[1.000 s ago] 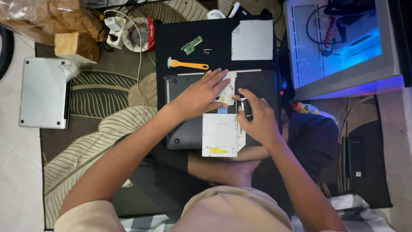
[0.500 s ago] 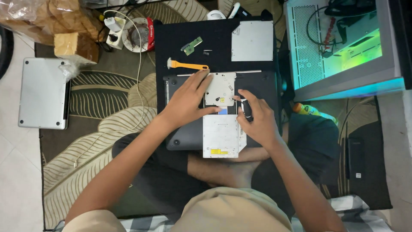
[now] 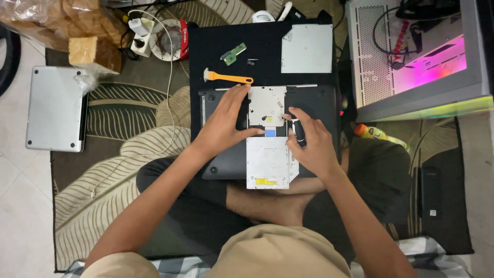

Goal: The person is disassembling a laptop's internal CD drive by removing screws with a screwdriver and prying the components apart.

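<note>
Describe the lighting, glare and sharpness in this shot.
Head view: even indoor light, sharp throughout; the glowing pink glass-sided computer case is the brightest patch, nearly washed out; soft shadows under the left hand and right hand; mild glare on the silver metal drive plate.

Hands on opened laptop — floor

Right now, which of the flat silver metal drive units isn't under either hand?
The silver drive lying alone at the mat's far right corner; the other two sit on the dark laptop, touched by the left hand and right hand.
</note>
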